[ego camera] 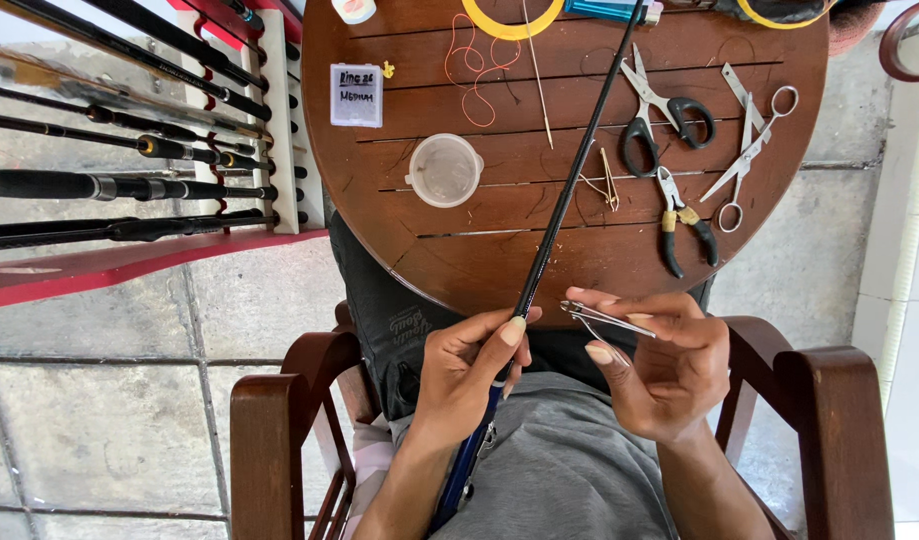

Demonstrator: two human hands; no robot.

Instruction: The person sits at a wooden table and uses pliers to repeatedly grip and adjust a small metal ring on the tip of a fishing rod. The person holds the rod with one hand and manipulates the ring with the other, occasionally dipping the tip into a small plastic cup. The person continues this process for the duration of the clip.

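The left hand (469,365) closes its fingers around a long thin black fishing rod blank (564,205), which runs from the lap up and away across the round dark wooden tabletop (499,255). The right hand (664,365) pinches a small silver metal nail clipper (604,320) just beside the rod. Beyond the right hand lie yellow-handled pliers (684,225), black-handled scissors (659,115) and slim steel scissors (751,150). Beyond the left hand stands a clear plastic cup (444,170).
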